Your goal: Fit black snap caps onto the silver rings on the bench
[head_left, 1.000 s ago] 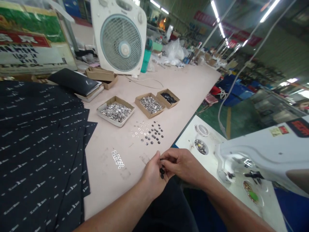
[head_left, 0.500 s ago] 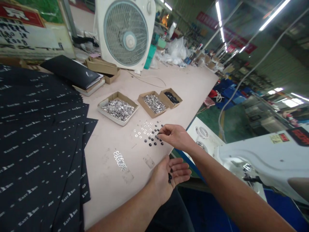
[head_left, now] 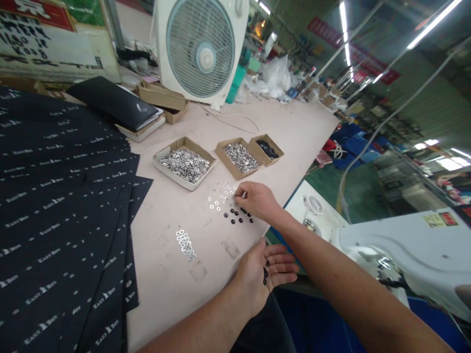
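My left hand (head_left: 267, 272) is palm up at the table's near edge, fingers spread, with several small black caps (head_left: 265, 276) lying in the palm. Above the loose parts on the table, my right hand (head_left: 253, 198) pinches at something too small to make out. Several black caps (head_left: 241, 220) lie just below its fingers, and silver rings (head_left: 216, 202) are scattered to their left. A tight group of silver rings (head_left: 186, 245) sits nearer to me. Behind are a tray of silver parts (head_left: 186, 165), a box of silver parts (head_left: 241, 158) and a box of black parts (head_left: 268, 148).
Dark printed fabric (head_left: 66, 220) covers the left side of the table (head_left: 165, 304). A fan (head_left: 200, 54), a black notebook (head_left: 114, 104) and a cardboard box (head_left: 165, 98) stand at the back. A white machine (head_left: 405, 240) is at the right.
My right hand has shifted slightly left and away from me over the scattered parts. My left hand stays palm up, with the black caps in it. The camera view has shifted a little.
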Demonstrator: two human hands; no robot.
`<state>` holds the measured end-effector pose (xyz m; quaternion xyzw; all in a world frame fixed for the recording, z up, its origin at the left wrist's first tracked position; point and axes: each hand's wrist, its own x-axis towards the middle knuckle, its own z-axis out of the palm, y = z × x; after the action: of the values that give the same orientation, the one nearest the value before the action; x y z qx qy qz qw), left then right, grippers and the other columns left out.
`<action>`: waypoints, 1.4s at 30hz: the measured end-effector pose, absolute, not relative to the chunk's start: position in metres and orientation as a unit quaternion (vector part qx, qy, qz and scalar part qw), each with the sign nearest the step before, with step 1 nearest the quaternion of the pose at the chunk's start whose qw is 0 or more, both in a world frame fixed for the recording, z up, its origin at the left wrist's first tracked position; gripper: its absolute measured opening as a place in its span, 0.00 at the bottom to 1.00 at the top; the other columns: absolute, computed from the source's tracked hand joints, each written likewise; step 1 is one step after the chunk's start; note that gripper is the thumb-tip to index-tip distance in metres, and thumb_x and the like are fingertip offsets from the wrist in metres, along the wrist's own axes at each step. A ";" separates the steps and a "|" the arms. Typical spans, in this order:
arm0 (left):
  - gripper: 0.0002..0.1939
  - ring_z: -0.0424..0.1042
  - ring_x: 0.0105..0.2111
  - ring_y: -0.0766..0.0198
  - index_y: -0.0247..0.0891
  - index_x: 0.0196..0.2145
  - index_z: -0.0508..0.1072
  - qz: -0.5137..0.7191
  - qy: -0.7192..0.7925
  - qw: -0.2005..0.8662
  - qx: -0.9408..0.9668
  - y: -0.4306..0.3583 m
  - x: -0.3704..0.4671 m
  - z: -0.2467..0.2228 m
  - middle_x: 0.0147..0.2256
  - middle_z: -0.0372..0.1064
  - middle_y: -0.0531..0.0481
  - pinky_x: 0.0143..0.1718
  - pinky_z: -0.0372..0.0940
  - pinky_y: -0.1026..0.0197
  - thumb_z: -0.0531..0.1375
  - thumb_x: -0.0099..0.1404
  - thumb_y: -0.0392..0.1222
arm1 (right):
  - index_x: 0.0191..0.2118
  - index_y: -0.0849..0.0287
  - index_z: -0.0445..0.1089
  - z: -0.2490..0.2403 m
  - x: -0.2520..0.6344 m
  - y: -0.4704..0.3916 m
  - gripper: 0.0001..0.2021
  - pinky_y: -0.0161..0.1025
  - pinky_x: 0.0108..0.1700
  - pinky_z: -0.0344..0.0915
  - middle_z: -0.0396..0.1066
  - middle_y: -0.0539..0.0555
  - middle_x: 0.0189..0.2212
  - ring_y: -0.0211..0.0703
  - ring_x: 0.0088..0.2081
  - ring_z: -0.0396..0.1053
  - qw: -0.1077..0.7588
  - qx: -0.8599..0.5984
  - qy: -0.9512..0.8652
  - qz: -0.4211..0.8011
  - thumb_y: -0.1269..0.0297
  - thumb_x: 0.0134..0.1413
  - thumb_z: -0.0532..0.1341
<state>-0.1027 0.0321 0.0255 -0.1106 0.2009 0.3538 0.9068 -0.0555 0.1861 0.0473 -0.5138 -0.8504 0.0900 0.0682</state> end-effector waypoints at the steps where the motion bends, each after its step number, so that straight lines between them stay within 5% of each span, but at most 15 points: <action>1: 0.29 0.75 0.34 0.54 0.21 0.45 0.70 0.355 0.201 0.906 -0.110 0.032 -0.103 0.026 0.39 0.72 0.33 0.36 0.71 0.57 0.42 0.74 0.52 | 0.30 0.56 0.73 0.047 -0.056 0.186 0.02 0.35 0.33 0.56 0.74 0.48 0.30 0.39 0.30 0.67 0.059 -0.518 -0.849 0.088 0.68 0.49 0.62; 11: 0.29 0.74 0.33 0.55 0.22 0.45 0.70 0.353 0.205 0.907 -0.103 0.033 -0.103 0.027 0.39 0.71 0.34 0.34 0.71 0.58 0.41 0.75 0.51 | 0.30 0.55 0.73 0.051 -0.060 0.187 0.04 0.34 0.30 0.54 0.75 0.48 0.30 0.39 0.30 0.68 0.018 -0.531 -0.843 0.089 0.68 0.48 0.61; 42: 0.28 0.74 0.32 0.56 0.23 0.45 0.70 0.348 0.209 0.911 -0.077 0.033 -0.102 0.025 0.39 0.72 0.34 0.34 0.71 0.58 0.42 0.74 0.52 | 0.33 0.55 0.78 0.046 -0.046 0.190 0.06 0.34 0.34 0.63 0.76 0.48 0.30 0.38 0.31 0.71 0.076 -0.489 -0.849 0.185 0.70 0.53 0.63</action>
<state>-0.1015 0.0333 0.0247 -0.0768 0.2088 0.3482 0.9106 -0.0463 0.1905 0.0458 -0.4891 -0.8491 0.1846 0.0760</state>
